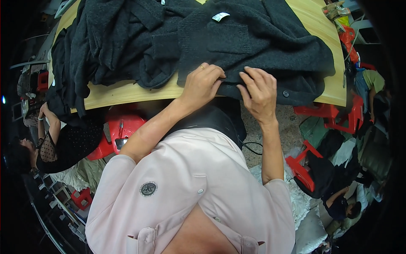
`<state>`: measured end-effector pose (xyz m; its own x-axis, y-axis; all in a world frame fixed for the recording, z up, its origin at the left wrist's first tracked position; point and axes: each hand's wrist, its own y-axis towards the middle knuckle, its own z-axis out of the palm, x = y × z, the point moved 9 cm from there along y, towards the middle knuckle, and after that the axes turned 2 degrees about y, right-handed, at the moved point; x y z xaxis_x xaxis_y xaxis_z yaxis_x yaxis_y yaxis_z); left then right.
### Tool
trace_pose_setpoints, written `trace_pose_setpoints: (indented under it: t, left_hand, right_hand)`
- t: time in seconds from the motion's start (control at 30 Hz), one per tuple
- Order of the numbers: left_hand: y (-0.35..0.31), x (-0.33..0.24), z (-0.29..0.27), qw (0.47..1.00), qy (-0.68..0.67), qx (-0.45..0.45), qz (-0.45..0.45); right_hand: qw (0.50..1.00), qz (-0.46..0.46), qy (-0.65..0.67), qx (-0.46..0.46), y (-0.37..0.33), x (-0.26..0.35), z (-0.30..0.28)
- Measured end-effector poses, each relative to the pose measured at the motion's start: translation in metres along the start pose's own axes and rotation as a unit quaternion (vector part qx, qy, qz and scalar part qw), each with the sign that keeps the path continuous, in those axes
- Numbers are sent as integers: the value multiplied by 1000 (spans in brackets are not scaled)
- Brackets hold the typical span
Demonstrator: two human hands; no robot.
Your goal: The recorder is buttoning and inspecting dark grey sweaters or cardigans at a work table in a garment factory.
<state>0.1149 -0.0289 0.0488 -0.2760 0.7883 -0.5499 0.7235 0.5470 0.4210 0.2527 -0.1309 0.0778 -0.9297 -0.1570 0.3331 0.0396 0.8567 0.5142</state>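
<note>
A dark grey knitted cardigan [279, 51] lies spread over the front of the table, with a patch pocket, a small white label [220, 17] and a dark button [286, 93] near its lower edge. My left hand [204, 82], wearing a ring, pinches the cloth near the table's front edge. Just to its right, my right hand [260, 91] rests on the cardigan's front band, fingers bent and thumb apart from them. The cloth under both sets of fingertips is partly hidden.
More dark grey knitwear [114, 38] is heaped on the left of the pale wooden table [127, 92]. A red stool [127, 127] with a phone on it stands below. Another person [67, 144] is at the left, with others at the right. Red stools [304, 165] and cloth piles lie right.
</note>
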Motion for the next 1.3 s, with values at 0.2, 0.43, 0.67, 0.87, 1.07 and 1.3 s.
trace_pose_setpoints:
  t: [0.2, 0.43, 0.67, 0.87, 1.07, 1.3]
  left_hand:
    - [-4, -5, 4, 997, 55, -34, 39]
    - [-9, -17, 1, 987, 59, -6, 151]
    - [-11, -19, 10, 987, 37, 98, 123]
    - [-13, -28, 10, 991, 44, 83, 94]
    - [22, -67, 33, 980, 105, 67, 157]
    - [39, -75, 83, 971, 84, 165, 150]
  right_hand:
    - [999, -15, 9, -30, -1, 5, 39]
    - [988, 0, -135, -69, 2, -28, 10]
    - [966, -16, -201, -164, -3, -41, -44]
    - [987, 57, -144, -47, -61, -49, -30]
    - [983, 90, -91, -131, -76, -34, -33]
    - [993, 99, -37, -60, -70, -39, -22]
